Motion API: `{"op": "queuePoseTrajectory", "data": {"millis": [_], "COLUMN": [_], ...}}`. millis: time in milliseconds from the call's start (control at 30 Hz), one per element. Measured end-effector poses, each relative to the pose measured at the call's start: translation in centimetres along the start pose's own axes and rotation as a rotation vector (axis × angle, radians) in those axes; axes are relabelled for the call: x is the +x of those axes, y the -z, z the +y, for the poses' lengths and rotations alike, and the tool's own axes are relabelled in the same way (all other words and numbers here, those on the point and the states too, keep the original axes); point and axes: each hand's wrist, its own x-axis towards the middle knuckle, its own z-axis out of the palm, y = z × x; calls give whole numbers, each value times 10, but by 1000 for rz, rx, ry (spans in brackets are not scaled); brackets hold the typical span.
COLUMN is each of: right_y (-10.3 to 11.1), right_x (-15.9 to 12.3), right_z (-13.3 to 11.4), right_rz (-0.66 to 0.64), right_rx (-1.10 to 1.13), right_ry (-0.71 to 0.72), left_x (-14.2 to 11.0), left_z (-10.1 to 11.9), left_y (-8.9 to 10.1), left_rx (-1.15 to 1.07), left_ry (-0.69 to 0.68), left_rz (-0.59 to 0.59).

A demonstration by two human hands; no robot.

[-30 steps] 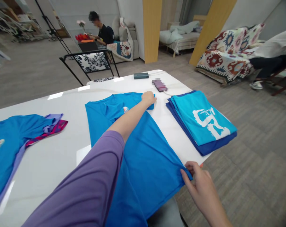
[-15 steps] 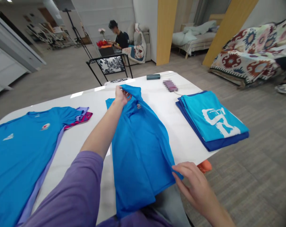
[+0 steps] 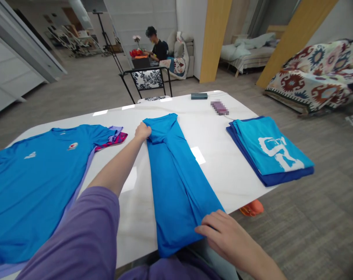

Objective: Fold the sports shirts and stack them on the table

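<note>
A blue T-shirt (image 3: 176, 182) lies folded lengthwise into a long strip, its lower hem at the table's near edge. My left hand (image 3: 143, 131) is closed on the upper left edge of this strip. Over the lower right corner rests my right hand (image 3: 226, 237), fingers apart and touching the cloth. To the left another blue T-shirt (image 3: 45, 179) is spread out flat, with a small white logo and a round badge. Lilac and red-purple cloth shows from under it.
A folded stack on the right has a bright blue shirt (image 3: 269, 144) with white print on top. Toward the far edge of the white table (image 3: 130, 229) lie a dark case (image 3: 199, 96) and a blurred phone-like object (image 3: 219, 108). Behind stand a chair (image 3: 149, 79) and a seated person (image 3: 159, 48).
The right part of the T-shirt has been folded over to the left and now lies flatter and narrower. My left hand moved down slightly; my right hand moved left and lower.
</note>
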Motion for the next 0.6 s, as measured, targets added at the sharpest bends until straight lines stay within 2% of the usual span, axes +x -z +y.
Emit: {"op": "queuePoseTrajectory", "data": {"millis": [67,133,267,367,467,600], "right_y": [3,6,-3,-21,-35,-44], "right_x": [4,12,35,50,55,53], "right_z": [4,12,39,59,73,81], "right_rz": [-47,-11,106,84,48,48], "right_rx": [57,80,-36,-100,-120,-95], "right_ry": [-10,-59,-222,-268,-266,-263], "left_x": [5,16,56,90,123,166], "left_z": [-4,3,39,67,82,82], "left_y": [-1,-10,-53,-96,-134,-161], "left_rx": [94,175,235,208,281,317], "left_ry": [-27,-132,-322,-342,-337,-283], "left_rz": [66,86,-6,-86,-128,-167]}}
